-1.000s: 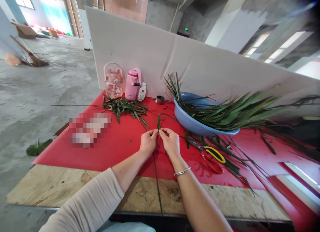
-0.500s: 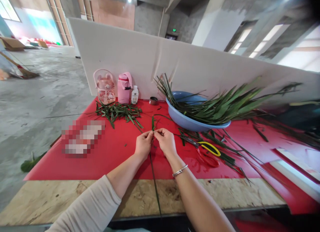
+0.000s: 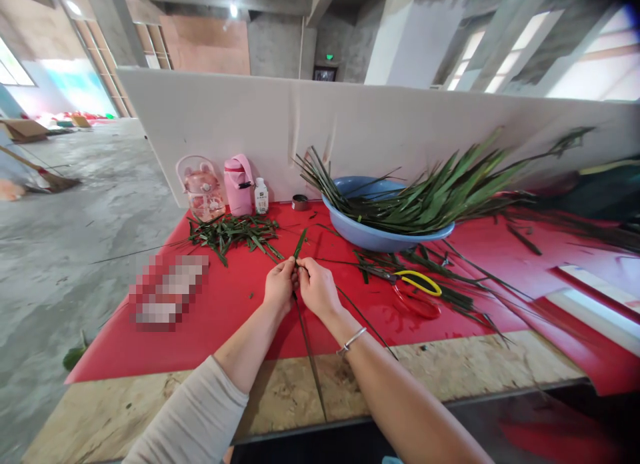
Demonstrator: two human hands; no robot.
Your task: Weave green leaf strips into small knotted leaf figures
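Between my two hands is a narrow green leaf strip (image 3: 301, 243), its tip pointing up and away over the red sheet. My left hand (image 3: 280, 285) pinches it from the left, thumb and fingers closed. My right hand (image 3: 316, 285) is closed on the same strip, its fingertips touching those of the left. A long thin end trails down below the hands across the table edge. Another thin strand runs out to the right under my right wrist. The exact fold between the fingertips is hidden. To the right lie scissors (image 3: 415, 292) with yellow and red handles.
A blue basin (image 3: 390, 241) holds many long leaves (image 3: 440, 197). Cut leaf pieces (image 3: 233, 234) lie in a pile at the left, before a pink flask (image 3: 239, 191), a clear pink bottle (image 3: 205, 194), and a small white bottle (image 3: 261, 197). Behind stands a white panel (image 3: 240, 117).
My hands have drawn closer around the strip, and its upright tip now leans right. A thin strand now shows below my right hand. The view has tilted and shifted slightly.
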